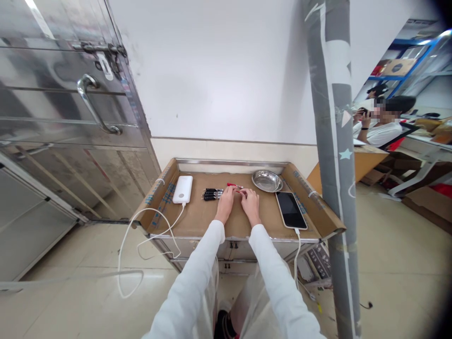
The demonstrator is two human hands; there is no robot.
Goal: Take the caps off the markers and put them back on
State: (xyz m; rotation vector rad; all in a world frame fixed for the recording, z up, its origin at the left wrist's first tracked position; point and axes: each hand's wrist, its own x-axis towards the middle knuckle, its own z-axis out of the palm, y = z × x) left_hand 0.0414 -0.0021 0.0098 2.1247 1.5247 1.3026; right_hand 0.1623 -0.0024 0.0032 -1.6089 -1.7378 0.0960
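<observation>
My left hand [226, 205] and my right hand [251, 205] are close together over the middle of the cardboard-covered tabletop [197, 223]. Their fingertips are closed on a slim red pen piece [238, 190], mostly hidden by the fingers. Just beyond them lies a red pen [231, 184] with a pale end. Several black pens [211, 194] rest in a row left of my left hand. A round shiny metal bowl [267, 181] stands behind and to the right of my right hand.
At the left is a white power bank [182, 189] with a cable hanging off the edge. A plugged-in phone [291, 210] lies right. Raised cardboard sides flank the tabletop. A tall grey wrapped roll [334, 141] stands beside it; another person [381, 127] sits farther right.
</observation>
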